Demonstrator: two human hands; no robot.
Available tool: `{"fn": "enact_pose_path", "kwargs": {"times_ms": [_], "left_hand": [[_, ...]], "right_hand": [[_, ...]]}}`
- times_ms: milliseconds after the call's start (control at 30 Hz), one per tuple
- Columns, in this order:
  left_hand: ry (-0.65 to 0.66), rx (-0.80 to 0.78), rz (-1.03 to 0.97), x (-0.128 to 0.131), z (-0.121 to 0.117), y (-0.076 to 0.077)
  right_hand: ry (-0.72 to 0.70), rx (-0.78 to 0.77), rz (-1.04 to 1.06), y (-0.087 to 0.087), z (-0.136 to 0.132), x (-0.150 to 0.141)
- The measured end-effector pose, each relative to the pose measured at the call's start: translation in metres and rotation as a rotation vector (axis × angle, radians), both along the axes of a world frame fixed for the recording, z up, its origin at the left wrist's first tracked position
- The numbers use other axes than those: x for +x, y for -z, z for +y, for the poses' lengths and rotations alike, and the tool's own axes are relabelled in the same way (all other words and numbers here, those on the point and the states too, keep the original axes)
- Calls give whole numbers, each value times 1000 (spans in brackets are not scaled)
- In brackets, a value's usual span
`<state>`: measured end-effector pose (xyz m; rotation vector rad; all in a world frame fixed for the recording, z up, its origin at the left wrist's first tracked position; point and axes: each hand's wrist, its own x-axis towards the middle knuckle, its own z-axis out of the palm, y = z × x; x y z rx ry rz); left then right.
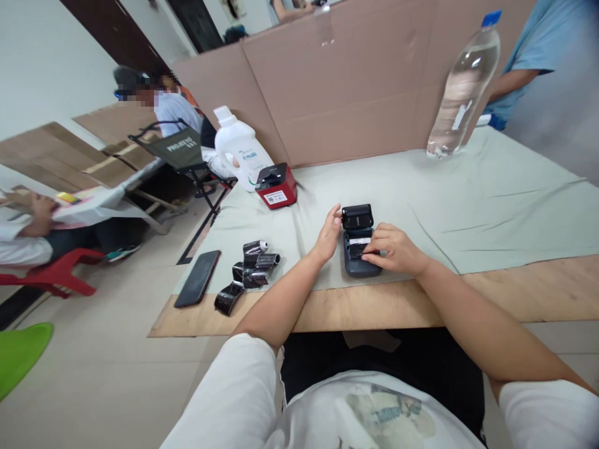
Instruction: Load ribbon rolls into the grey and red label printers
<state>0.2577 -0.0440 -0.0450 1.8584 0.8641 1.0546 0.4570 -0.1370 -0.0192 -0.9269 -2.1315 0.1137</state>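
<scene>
A small dark label printer (361, 264) sits near the table's front edge with its lid (357, 217) raised. Inside its bay a white strip (360, 241) shows above a dark part. My left hand (329, 233) stands upright at the printer's left side, fingers stretched out beside the lid. Over the right part of the open bay, my right hand (392, 249) has its fingertips drawn together, and what they pinch, if anything, is hidden. To the left lies a tangle of glossy black ribbon (248, 274) with small rolls.
A black phone (198, 279) lies at the table's left front corner. Behind are a red and black box-shaped device (277, 187), a white jug (243, 149) and a large water bottle (461, 100). A cardboard panel (346, 81) borders the back. Other people are nearby.
</scene>
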Motion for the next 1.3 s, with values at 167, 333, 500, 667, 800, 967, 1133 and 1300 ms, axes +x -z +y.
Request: {"fn": "enact_pose_path", "kwargs": {"times_ms": [167, 333, 500, 667, 800, 967, 1133, 1300], "left_hand": [[23, 0, 1, 0, -4, -7], [10, 111, 325, 2, -7, -12], [68, 29, 679, -1, -9, -21], [178, -87, 511, -2, -17, -32], [305, -306, 205, -2, -24, -36], [335, -596, 123, -1, -24, -37], [386, -492, 97, -1, -26, -42], [304, -512, -21, 1, -26, -41]], "right_hand": [[-7, -106, -54, -5, -7, 1], [181, -265, 52, -1, -5, 3], [570, -555, 64, 11, 10, 5], [331, -755, 211, 17, 12, 7], [160, -850, 487, 19, 11, 8], [64, -966, 541, 18, 11, 7], [27, -926, 580, 16, 7, 5], [72, -867, 636, 22, 10, 0]]}}
